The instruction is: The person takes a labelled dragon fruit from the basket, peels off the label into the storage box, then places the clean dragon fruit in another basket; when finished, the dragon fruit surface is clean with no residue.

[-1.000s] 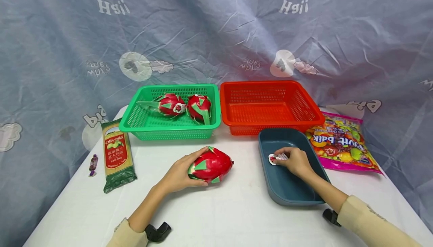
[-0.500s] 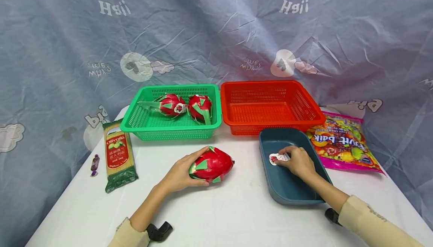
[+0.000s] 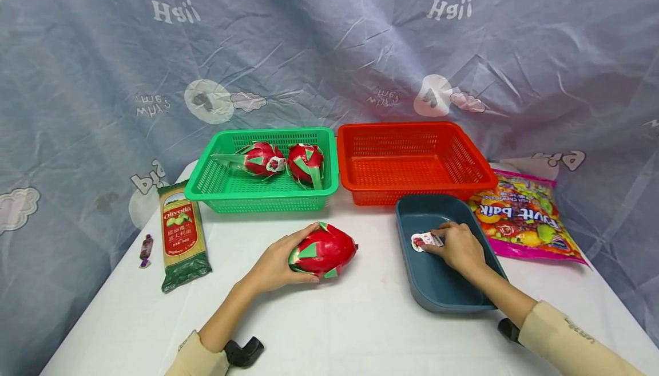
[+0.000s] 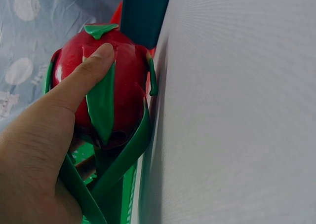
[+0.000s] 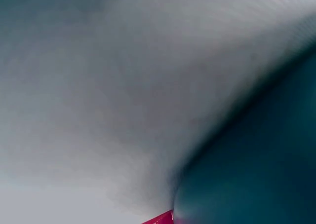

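Note:
My left hand [image 3: 280, 258] grips a red toy dragon fruit [image 3: 329, 250] with green scales, low over the white table; the left wrist view shows the thumb laid along its side. Inside the dark blue tray [image 3: 443, 296], my right hand [image 3: 460, 250] has thumb and fingers at the right end of a small white label [image 3: 423, 242] printed with a red fruit, apparently pinching it. That label lies near the tray's left wall. Two more dragon fruits [image 3: 264, 158] sit in the green basket [image 3: 259, 198], one bearing a similar label. The right wrist view is too blurred to show the hand.
A red basket [image 3: 417, 196] stands behind the tray, beside the green one. A candy bag [image 3: 520, 216] lies to the right of the tray. At left are a pasta packet [image 3: 180, 233] and a small wrapped candy [image 3: 146, 250]. A patterned cloth [image 3: 329, 67] hangs behind.
My right fingers have shifted slightly right along the label, so more of its face shows. The left hand and its dragon fruit stay nearly still.

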Motion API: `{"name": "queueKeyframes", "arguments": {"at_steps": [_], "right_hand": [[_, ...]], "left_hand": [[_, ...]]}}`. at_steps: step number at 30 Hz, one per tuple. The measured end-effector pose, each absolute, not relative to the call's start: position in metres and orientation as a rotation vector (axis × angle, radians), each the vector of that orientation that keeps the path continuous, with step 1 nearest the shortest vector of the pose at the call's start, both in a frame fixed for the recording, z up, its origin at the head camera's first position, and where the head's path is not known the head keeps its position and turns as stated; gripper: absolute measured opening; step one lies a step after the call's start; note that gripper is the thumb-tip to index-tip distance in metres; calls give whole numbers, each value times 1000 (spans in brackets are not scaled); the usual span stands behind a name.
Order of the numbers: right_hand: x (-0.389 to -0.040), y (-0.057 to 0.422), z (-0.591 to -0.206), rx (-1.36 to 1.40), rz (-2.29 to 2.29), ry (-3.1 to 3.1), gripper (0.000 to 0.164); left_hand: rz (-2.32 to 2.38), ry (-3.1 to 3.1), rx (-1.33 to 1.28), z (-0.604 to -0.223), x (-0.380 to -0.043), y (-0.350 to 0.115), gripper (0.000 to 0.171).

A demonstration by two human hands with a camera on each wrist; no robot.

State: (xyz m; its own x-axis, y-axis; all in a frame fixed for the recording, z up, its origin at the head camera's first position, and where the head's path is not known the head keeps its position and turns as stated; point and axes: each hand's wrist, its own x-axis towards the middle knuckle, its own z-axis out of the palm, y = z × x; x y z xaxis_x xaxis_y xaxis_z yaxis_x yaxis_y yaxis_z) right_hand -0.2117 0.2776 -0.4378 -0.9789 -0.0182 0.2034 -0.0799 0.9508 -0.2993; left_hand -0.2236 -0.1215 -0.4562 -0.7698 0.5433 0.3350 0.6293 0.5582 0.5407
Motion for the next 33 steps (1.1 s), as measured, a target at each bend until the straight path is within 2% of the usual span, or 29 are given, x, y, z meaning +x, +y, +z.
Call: {"name": "queueKeyframes", "arguments": {"at_steps": [9,12,16,22,26,33], "right_hand": [[-196,274,-421,147,565,-2931,55],[-187,272,-399,232,615,-2884,55],[-185,275,-363,349,661,-2618,41],[-210,303,-314,358,662,-2260,38],[-238,334,-313,207,788,-2209,45],[-268,374,-350,-41,1178,-2507,81]], "left_hand": [[-1002,-2670,-1003,-457,-223,-121,101],[-993,-2666,-1001,-457,-223,-122,101],[-982,-2665,-1002,-457,-225,-123,101],[-970,-2648,-1016,-456,-227,-123,100],[-980,-2642,-1011,-455,-227,-124,100],[-968,-2652,-1034,-457,-226,-123,98]]}}
